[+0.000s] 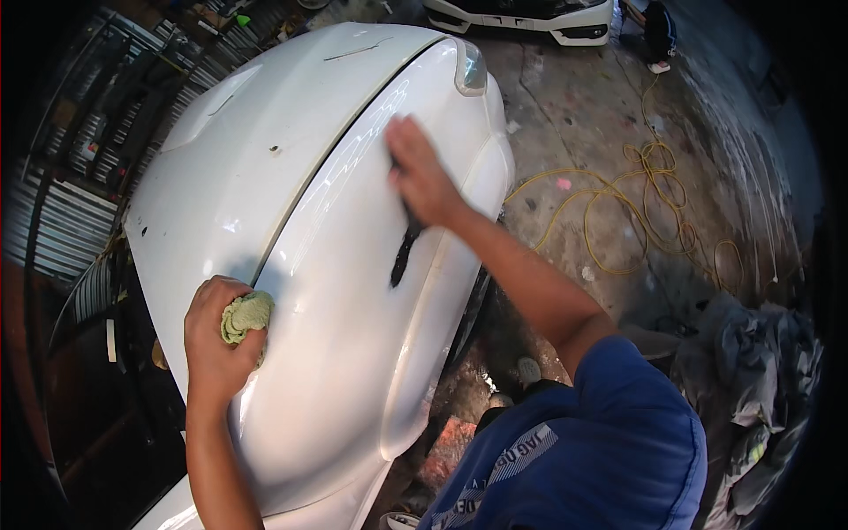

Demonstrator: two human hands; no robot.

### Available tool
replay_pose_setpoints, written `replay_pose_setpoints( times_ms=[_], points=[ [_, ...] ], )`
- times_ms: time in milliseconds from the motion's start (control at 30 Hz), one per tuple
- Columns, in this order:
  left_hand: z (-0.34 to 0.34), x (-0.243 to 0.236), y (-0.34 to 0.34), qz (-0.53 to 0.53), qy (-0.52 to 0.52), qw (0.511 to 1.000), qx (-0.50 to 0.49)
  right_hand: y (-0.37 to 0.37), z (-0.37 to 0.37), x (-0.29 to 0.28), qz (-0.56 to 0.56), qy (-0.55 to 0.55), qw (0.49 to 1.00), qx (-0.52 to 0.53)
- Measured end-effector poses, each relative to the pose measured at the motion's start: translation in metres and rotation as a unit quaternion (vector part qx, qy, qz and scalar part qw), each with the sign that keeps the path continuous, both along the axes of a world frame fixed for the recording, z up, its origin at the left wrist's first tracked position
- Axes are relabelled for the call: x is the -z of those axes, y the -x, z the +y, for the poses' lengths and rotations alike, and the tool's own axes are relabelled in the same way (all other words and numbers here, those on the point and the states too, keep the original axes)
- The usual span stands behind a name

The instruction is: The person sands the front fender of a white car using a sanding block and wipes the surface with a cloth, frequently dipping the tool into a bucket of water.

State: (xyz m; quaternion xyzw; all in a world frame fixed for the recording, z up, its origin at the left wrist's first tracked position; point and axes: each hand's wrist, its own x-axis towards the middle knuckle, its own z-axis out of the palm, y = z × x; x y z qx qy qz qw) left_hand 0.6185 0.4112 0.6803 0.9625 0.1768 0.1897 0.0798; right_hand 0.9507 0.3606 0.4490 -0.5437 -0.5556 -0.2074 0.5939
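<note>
My left hand (216,340) is closed on a crumpled pale-green cloth (246,316) beside the panel gap of a white car's hood (221,150). My right hand (420,172) is blurred over the white fender (336,371), fingers toward the headlamp (471,66). Something dark lies under it, hard to make out. An irregular black streak (402,256) shows on the paint just below that hand.
Another white car (517,22) stands ahead, with a crouching person (658,40) beside it. Yellow hose (645,203) coils on the stained floor at right, near dark crumpled sheeting (742,389). Corrugated metal (66,216) borders the left.
</note>
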Motion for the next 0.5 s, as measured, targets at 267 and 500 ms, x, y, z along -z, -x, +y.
replay_pose_setpoints(
  times_ms=[267,500],
  points=[
    [0.005,0.002,-0.003,0.003,-0.002,1.000,0.001,-0.033,0.035,0.026,0.069,0.000,0.990,0.124],
    [0.000,-0.002,-0.007,0.007,0.004,1.000,0.013,-0.028,0.013,0.011,0.038,-0.026,0.998,0.039]
  ],
)
